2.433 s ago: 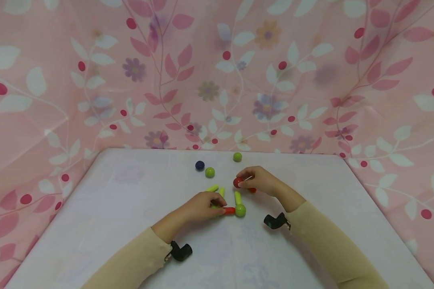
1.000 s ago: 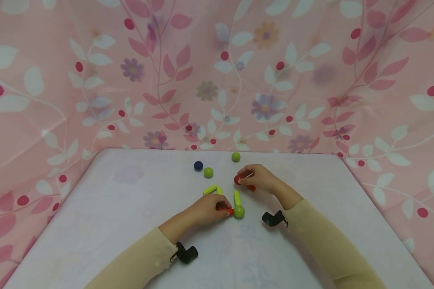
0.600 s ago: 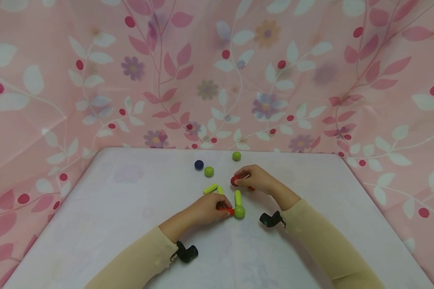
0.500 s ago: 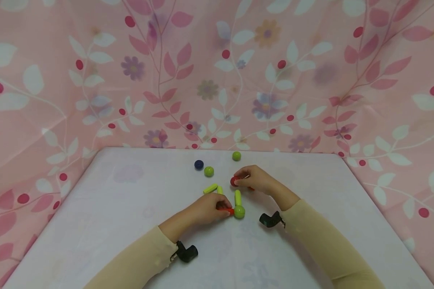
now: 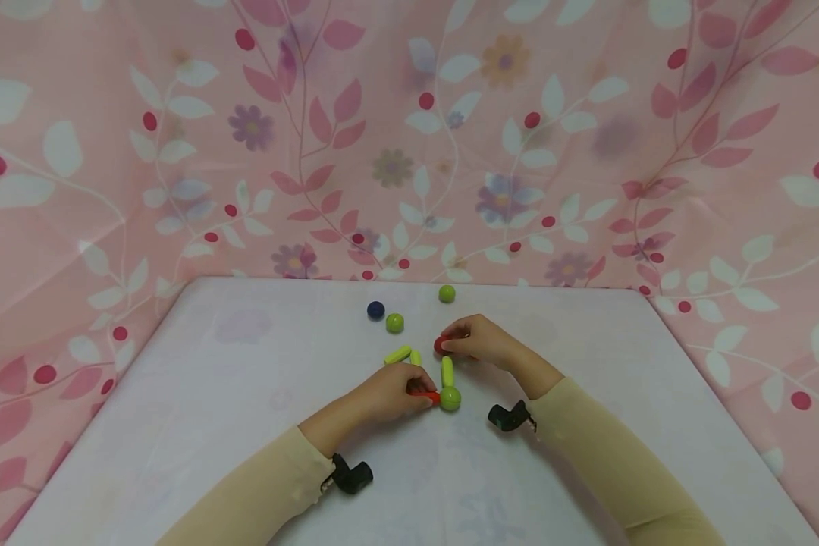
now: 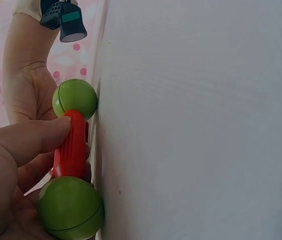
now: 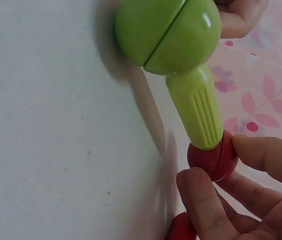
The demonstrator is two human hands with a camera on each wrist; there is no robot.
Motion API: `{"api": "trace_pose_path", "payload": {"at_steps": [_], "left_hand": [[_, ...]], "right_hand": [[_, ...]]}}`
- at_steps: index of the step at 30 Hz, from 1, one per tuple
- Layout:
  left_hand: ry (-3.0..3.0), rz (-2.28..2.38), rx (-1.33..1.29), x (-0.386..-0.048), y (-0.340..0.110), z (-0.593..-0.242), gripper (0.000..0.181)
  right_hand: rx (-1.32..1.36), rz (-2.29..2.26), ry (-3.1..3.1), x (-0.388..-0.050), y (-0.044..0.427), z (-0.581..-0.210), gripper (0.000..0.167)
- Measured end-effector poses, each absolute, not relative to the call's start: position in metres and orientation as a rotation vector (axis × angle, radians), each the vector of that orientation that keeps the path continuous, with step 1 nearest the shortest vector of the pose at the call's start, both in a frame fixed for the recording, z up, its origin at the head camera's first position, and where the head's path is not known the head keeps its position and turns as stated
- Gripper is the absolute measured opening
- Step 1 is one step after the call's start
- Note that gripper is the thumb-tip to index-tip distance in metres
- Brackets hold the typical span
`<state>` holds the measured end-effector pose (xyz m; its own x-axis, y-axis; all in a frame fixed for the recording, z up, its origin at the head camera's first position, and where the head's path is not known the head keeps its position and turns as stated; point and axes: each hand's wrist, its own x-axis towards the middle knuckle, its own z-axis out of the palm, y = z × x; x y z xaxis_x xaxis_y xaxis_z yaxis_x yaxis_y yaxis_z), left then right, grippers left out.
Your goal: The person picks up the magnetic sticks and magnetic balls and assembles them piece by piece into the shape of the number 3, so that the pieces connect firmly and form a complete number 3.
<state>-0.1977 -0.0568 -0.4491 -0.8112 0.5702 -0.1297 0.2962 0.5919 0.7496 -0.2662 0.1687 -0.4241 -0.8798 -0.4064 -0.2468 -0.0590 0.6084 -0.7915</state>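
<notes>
In the head view's lower middle I see the left hand [image 5: 394,393] pinching a red rod [image 6: 72,145] and, slightly higher, the right hand [image 5: 486,340] pinching a red ball [image 7: 211,159] at the tip of a yellow-green rod [image 7: 197,110].

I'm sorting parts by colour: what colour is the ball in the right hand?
Red; the ball shows best in the right wrist view.
</notes>
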Motion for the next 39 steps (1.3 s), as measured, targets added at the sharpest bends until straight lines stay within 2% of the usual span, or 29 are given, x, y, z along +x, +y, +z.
{"api": "trace_pose_path", "payload": {"at_steps": [39], "left_hand": [[2.444,1.079,0.691,-0.201,-0.059,-0.448,0.011]], "right_hand": [[-0.282,-1.115,2.471,-0.264,0.16,-0.425,0.023]]}}
